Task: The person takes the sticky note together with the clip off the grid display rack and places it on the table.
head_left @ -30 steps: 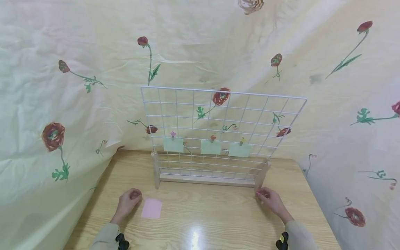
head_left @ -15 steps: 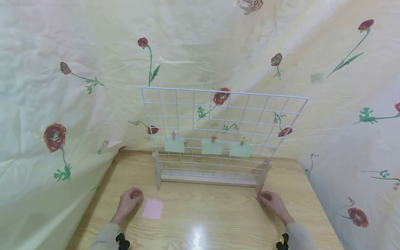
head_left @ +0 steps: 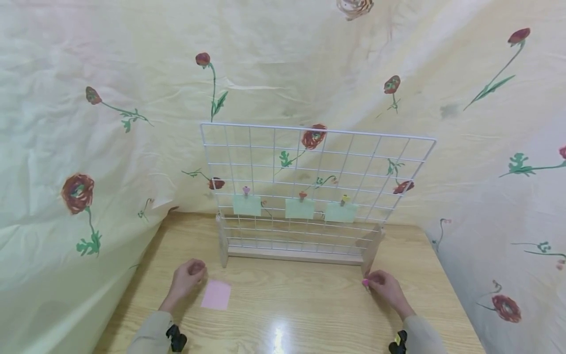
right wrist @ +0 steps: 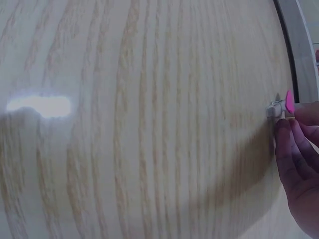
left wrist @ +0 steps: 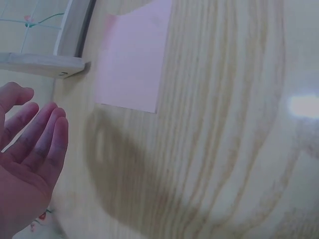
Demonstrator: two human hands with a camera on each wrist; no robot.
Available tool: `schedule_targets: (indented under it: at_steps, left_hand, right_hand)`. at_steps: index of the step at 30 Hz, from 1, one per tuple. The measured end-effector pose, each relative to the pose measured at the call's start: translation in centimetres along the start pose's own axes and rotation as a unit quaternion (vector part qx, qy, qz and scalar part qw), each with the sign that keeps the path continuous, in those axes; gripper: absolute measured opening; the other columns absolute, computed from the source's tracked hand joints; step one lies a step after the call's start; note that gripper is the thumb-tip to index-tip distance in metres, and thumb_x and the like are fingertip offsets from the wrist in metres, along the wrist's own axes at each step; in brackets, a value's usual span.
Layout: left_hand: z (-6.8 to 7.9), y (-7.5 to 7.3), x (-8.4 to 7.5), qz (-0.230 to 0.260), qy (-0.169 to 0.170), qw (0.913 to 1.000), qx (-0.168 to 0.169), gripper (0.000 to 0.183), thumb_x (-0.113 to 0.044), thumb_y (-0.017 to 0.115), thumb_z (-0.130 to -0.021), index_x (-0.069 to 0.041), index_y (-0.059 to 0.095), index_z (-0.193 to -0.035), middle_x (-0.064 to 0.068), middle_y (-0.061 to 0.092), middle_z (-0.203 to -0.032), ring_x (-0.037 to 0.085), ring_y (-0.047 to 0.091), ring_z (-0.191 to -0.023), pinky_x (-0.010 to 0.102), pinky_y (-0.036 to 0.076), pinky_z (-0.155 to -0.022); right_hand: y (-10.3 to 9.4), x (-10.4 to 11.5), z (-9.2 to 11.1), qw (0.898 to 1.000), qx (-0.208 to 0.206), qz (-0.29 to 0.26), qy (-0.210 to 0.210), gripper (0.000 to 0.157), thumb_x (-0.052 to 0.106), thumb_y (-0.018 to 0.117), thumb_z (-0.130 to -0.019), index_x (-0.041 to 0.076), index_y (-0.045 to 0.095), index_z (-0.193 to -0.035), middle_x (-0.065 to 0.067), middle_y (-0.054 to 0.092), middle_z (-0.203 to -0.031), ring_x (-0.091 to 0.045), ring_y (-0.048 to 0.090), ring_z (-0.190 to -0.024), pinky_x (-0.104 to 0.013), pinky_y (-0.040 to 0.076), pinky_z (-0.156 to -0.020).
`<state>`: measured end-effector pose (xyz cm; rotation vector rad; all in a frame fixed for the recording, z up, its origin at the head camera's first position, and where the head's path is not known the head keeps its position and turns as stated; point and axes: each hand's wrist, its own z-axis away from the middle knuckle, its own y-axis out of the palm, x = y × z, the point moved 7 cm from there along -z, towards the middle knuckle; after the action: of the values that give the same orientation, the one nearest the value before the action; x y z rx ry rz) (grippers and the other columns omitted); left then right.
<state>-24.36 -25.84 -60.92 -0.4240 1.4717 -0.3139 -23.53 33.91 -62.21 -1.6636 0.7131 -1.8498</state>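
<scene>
My right hand [head_left: 386,289] pinches a small clip with a bright pink head [right wrist: 289,102] between thumb and fingers, close by the right foot of the wire grid stand. The left hand [head_left: 186,281] holds nothing, its fingers loosely bent, just left of a square pink paper note [head_left: 216,295] that lies flat on the table. In the left wrist view the note [left wrist: 134,59] lies beyond the fingertips. Three pale green notes hang in a row on the white wire grid [head_left: 318,162], under a pink clip [head_left: 246,190], a red clip [head_left: 302,195] and a yellow clip [head_left: 345,198].
The grid stands upright in a wooden base [head_left: 294,254] with a side foot at each end, toward the back of the wooden table [head_left: 292,300]. Flower-printed cloth [head_left: 132,162] surrounds the table at the back and both sides.
The left hand has shifted slightly right and up, toward the pink note. The right hand has turned a little, so the pink clip now shows at its fingertips.
</scene>
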Motion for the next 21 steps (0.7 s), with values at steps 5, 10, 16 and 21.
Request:
schedule_targets:
  at_steps: [5, 10, 16, 21]
  left_hand:
    - [-0.3, 0.0, -0.8, 0.004, 0.018, 0.9998, -0.002, 0.020, -0.003, 0.066, -0.089, 0.007, 0.063, -0.106, 0.017, 0.067, -0.097, 0.027, 0.065, -0.085, 0.026, 0.056, -0.067]
    - [-0.5, 0.3, -1.4, 0.006, 0.034, 0.9994, -0.002, 0.020, -0.001, 0.067, -0.088, 0.008, 0.062, -0.105, 0.018, 0.067, -0.097, 0.029, 0.066, -0.086, 0.027, 0.056, -0.067]
    - [-0.8, 0.8, -1.8, 0.009, 0.023, 0.9997, -0.001, 0.021, -0.003, 0.067, -0.089, 0.006, 0.063, -0.107, 0.018, 0.067, -0.101, 0.030, 0.065, -0.090, 0.027, 0.056, -0.071]
    - [-1.3, 1.4, -2.2, 0.029, 0.027, 0.9992, 0.006, 0.021, -0.003, 0.067, -0.089, 0.006, 0.062, -0.107, 0.018, 0.067, -0.101, 0.029, 0.065, -0.090, 0.027, 0.056, -0.072]
  right_hand:
    - [-0.8, 0.5, 0.1, 1.000, -0.019, 0.004, -0.017, 0.015, 0.002, 0.066, -0.087, -0.007, 0.063, -0.099, -0.015, 0.066, -0.092, -0.027, 0.061, -0.082, -0.035, 0.051, -0.072]
    - [-1.5, 1.0, 0.2, 0.999, -0.030, -0.004, -0.024, 0.014, -0.001, 0.065, -0.087, -0.008, 0.062, -0.099, -0.016, 0.065, -0.091, -0.025, 0.061, -0.079, -0.029, 0.051, -0.065]
    - [-2.6, 2.2, 0.3, 0.998, -0.045, -0.020, -0.044, 0.016, 0.000, 0.063, -0.090, -0.009, 0.060, -0.103, -0.019, 0.064, -0.096, -0.026, 0.063, -0.081, -0.027, 0.052, -0.065]
    - [-3.9, 3.2, 0.2, 0.996, -0.068, -0.037, -0.049, 0.017, 0.001, 0.061, -0.092, -0.010, 0.059, -0.105, -0.022, 0.064, -0.098, -0.023, 0.064, -0.080, -0.024, 0.053, -0.065]
